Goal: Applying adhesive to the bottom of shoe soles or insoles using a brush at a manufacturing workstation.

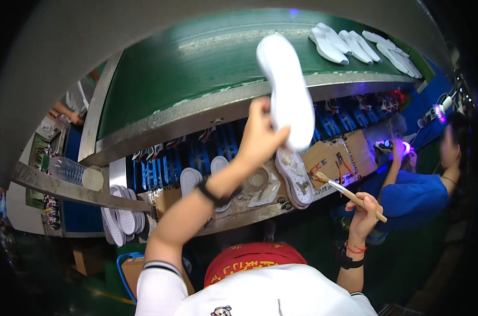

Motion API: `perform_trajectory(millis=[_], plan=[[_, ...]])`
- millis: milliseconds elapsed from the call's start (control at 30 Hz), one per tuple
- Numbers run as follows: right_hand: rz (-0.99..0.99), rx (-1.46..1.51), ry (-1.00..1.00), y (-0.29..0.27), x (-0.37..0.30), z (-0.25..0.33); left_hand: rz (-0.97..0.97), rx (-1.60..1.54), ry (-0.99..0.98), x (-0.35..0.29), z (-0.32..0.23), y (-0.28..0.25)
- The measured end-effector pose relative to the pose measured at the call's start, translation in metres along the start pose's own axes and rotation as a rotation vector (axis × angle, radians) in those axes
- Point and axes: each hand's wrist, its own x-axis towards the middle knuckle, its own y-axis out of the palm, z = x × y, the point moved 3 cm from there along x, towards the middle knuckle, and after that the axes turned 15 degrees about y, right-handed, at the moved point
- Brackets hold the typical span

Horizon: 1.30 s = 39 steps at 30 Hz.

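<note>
While left hand holds sole, yellow-lettered cloth

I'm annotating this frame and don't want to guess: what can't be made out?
Head view:
White sole: its far side, turned from the camera.
Left hand: some fingers, hidden behind the sole.
Brush tip: too small to tell whether wet.
Co-worker at left: upper part hidden by the grey overhead band.
</note>
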Motion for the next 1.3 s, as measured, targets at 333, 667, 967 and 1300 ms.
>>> perform_trajectory(millis=[333, 667, 967, 1300], plan=[[0.162, -0.079, 0.096, 0.029, -0.009, -0.025, -0.040, -0.064, 0.095, 0.022, 0.017, 0.002], [0.378, -0.106, 0.271, 0.067, -0.029, -0.071, -0.455, 1.346, -0.434, -0.321, 0.112, -0.220], [0.527, -0.168, 0.313, 0.088, -0.040, -0.081, -0.690, -0.013, -0.571, -0.302, 0.055, -0.212], [0.777, -0.220, 0.087, 0.122, -0.054, -0.062, -0.450, 0.088, -0.273, -0.223, -0.012, -0.090]])
